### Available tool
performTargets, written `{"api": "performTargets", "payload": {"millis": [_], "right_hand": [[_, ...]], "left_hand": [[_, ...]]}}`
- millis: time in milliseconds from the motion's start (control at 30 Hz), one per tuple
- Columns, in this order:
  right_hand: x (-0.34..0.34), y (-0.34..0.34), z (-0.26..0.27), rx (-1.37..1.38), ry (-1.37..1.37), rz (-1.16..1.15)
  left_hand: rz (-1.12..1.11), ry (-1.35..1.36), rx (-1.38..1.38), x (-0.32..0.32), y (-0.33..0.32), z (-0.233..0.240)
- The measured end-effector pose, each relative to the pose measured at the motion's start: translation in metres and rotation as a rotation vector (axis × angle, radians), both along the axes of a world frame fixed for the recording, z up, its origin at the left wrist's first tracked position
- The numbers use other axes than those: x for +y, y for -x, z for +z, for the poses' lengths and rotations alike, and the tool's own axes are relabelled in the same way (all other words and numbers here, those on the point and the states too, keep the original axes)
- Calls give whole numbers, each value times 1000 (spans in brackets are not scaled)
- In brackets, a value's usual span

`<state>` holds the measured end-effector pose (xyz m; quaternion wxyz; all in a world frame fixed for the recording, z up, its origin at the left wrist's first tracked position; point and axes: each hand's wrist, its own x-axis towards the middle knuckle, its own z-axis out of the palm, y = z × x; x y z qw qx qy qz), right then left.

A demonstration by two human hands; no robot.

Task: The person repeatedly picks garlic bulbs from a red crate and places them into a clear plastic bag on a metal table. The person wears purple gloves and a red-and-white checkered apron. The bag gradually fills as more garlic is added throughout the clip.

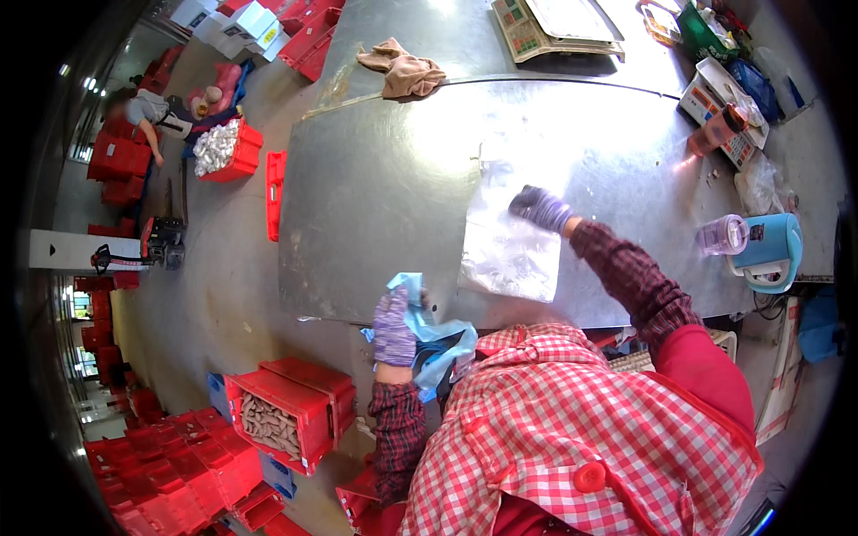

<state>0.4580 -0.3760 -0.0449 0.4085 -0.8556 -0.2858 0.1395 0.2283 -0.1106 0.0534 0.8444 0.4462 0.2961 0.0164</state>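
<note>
My left hand [394, 328], in a purple knit glove, grips a light blue strip of plastic or cloth [439, 331] that trails over the near table edge beside my apron. My right hand [538, 209], gloved the same way, rests on or just over the upper part of a clear plastic bag [513, 251] lying flat on the metal table [362, 201]. Its fingers look curled, and whether they pinch the film cannot be told. Glare hides the bag's far end. A crumpled brown cloth [410, 72] lies at the far left of the table.
Scales [560, 30], a pink bottle [716, 130], a lilac cup [722, 236] and a blue jug [771, 251] stand toward the far side and right. Left on the floor are red crates [288, 409], some filled, and a pallet truck [161, 242]. Another person [157, 117] bends at far left.
</note>
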Motion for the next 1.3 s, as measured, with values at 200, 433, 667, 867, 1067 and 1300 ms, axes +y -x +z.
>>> {"api": "performTargets", "payload": {"millis": [200,433,667,867,1067,1300], "right_hand": [[-61,-93,21,363,-439,-779],[18,74,99,-238,-229,158],[38,88,68,633,-385,86],[26,61,20,-206,-121,-142],[-10,80,-21,-459,-40,379],[-5,76,3,-343,168,405]], "left_hand": [[-259,-139,-46,-43,-15,6],[-498,-495,-73,-67,-21,2],[-625,-480,-5,-64,-14,-6],[-462,-297,41,-36,9,-31],[131,383,-184,87,40,38],[320,-34,-169,98,29,54]]}}
